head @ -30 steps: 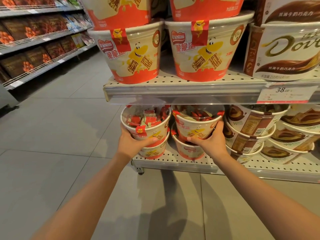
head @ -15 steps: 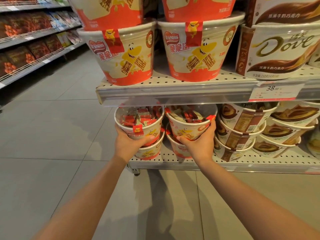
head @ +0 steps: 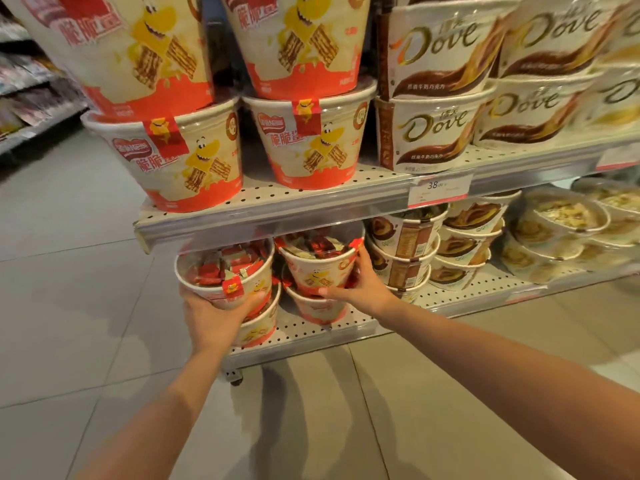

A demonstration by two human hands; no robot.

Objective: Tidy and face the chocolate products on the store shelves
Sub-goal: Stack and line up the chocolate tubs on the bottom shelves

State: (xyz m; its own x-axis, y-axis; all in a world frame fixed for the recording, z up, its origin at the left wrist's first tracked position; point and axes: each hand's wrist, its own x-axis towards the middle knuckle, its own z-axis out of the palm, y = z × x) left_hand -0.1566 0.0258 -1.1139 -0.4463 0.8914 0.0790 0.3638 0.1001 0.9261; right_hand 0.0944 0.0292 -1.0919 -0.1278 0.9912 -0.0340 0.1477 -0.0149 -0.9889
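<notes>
On the bottom shelf (head: 460,289) stand two stacks of red and cream wafer-chocolate tubs with clear lids. My left hand (head: 211,317) grips the top tub of the left stack (head: 225,275) from below and the side, at the shelf's left end. My right hand (head: 363,289) grips the top tub of the right stack (head: 320,261), fingers round its right side. Under each held tub sits another tub of the same kind (head: 315,308). Brown and white Dove tubs (head: 405,244) stand stacked just right of my right hand.
The upper shelf (head: 311,206) carries large wafer tubs (head: 180,161) and large Dove tubs (head: 429,133), stacked two high, with a 38.00 price tag (head: 440,190) on its rail. More flat tubs (head: 568,216) fill the lower right. Grey floor tiles and another aisle rack (head: 20,81) lie left.
The camera has come closer and swung right, showing more Dove tubs. Both hands keep their grip on the two top tubs; the left tub sits slightly lower and further out.
</notes>
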